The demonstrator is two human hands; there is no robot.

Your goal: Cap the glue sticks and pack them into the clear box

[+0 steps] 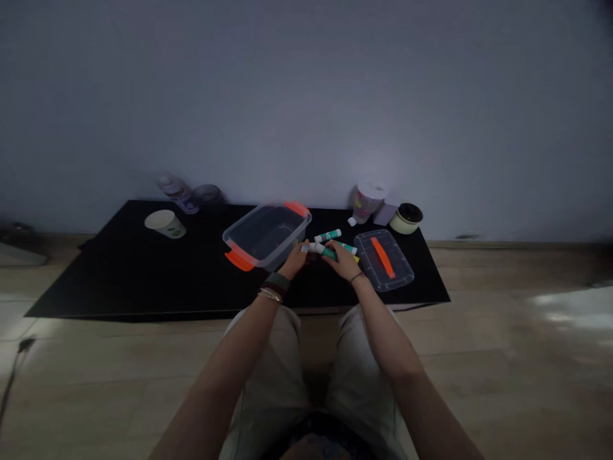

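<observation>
Black mat (105,281) is serving as the worktop: the left hand (295,259) is pinching the white end of a green glue stick (326,252), the right hand (343,260) is wrapping its body, and the lid (395,271) is lying aside, leaving the clear tub (265,235) open.

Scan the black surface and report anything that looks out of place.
The white paper cup with a green print lies on its side on the black surface, as if tipped over; no spill shows.

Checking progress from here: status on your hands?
Left hand and right hand on teal-and-white plastic glue stick. Clear plastic tub with orange handles beside left hand. Clear plastic lid with orange strip right.
</observation>
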